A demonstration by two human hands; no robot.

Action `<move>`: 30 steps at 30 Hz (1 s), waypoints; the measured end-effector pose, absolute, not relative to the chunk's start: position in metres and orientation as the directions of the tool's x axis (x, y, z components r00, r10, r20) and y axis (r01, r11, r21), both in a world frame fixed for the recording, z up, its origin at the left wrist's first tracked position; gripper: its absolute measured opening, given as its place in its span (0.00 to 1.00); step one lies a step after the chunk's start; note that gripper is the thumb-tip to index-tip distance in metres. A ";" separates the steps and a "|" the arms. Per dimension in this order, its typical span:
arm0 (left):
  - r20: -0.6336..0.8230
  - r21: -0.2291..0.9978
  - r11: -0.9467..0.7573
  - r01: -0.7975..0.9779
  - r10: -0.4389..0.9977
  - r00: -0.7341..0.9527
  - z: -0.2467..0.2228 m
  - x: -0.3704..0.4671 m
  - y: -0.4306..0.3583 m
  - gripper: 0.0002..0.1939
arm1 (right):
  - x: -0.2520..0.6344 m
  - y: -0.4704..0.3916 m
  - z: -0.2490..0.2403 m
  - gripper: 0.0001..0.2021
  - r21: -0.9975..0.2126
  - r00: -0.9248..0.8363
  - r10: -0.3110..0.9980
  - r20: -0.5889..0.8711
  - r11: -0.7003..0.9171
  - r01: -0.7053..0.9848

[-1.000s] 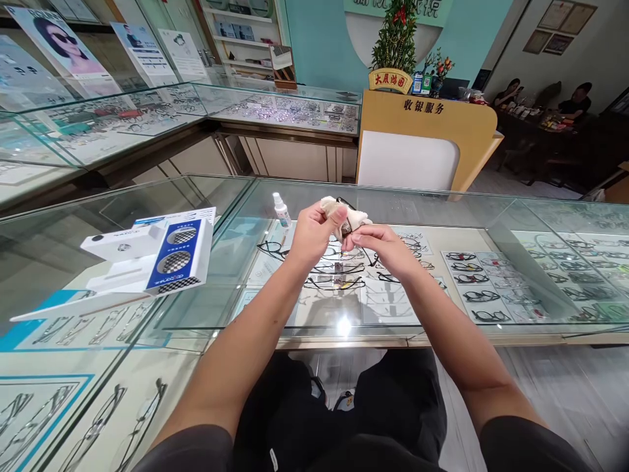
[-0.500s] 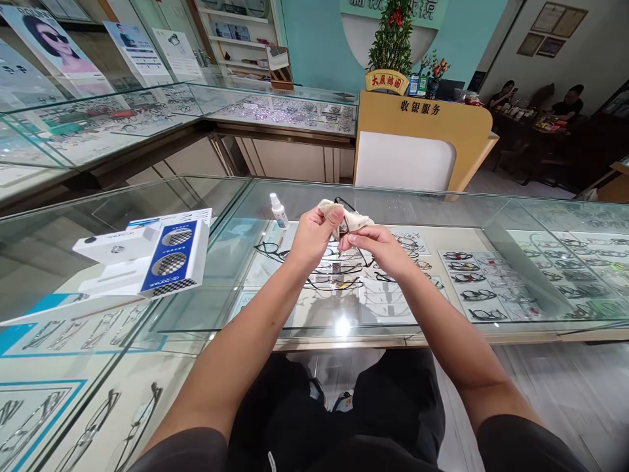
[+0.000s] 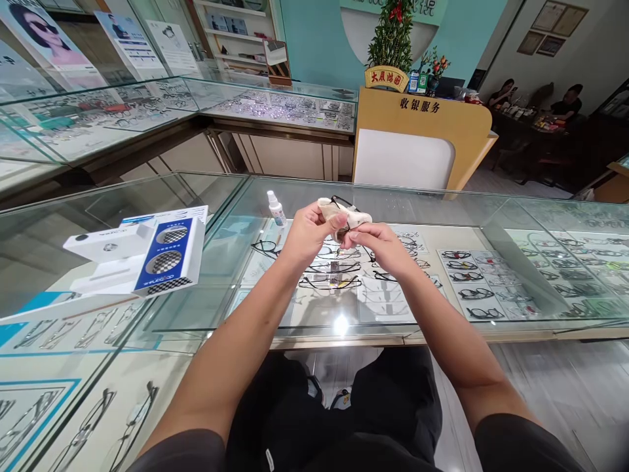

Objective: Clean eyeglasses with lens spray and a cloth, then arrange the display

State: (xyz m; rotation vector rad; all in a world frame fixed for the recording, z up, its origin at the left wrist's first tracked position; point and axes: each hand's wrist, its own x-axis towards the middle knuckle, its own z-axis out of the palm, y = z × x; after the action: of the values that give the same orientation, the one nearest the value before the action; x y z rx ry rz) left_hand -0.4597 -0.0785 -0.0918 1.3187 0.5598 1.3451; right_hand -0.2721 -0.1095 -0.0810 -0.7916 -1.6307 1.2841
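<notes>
Above the glass counter, my left hand [image 3: 313,231] pinches a cream cloth [image 3: 361,217] folded around a pair of dark-framed glasses [image 3: 343,202]. My right hand [image 3: 377,241] grips the same glasses from the right, its fingers closed at the cloth's lower edge. One dark temple sticks up above the cloth; the lenses are mostly hidden by cloth and fingers. A small white spray bottle [image 3: 276,210] stands on the glass left of my hands.
An open white and blue box [image 3: 170,255] sits on the counter at the left. Rows of glasses [image 3: 479,294] lie under the glass. A yellow reception desk [image 3: 425,121] stands behind, with two people seated at the far right.
My left thumb and the cloth have shifted slightly against the glasses. The view has moved a little, so the box and bottle appear slightly farther left.
</notes>
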 end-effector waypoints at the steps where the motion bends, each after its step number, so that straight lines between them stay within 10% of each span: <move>1: 0.377 0.887 -0.288 -0.362 0.904 0.203 -0.093 -0.458 -0.079 0.28 | -0.273 -0.111 -0.081 0.15 -0.965 -0.405 0.879 0.252 0.258 -0.041; 14: 0.342 0.815 -0.155 -0.558 0.906 0.249 -0.088 -0.456 -0.077 0.28 | -0.261 -0.102 -0.079 0.12 -0.925 -0.249 0.904 0.349 0.289 -0.248; 30: 0.249 0.953 -0.087 -0.289 0.769 0.589 -0.097 -0.449 -0.094 0.30 | -0.261 -0.102 -0.084 0.14 -0.904 -0.168 0.902 0.399 0.355 -0.239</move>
State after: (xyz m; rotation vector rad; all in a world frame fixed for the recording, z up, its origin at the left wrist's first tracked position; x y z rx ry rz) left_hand -0.4493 -0.0941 -0.0967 1.3951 0.4449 0.9308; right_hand -0.2611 -0.1020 -0.0836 -0.6622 -1.3670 1.1507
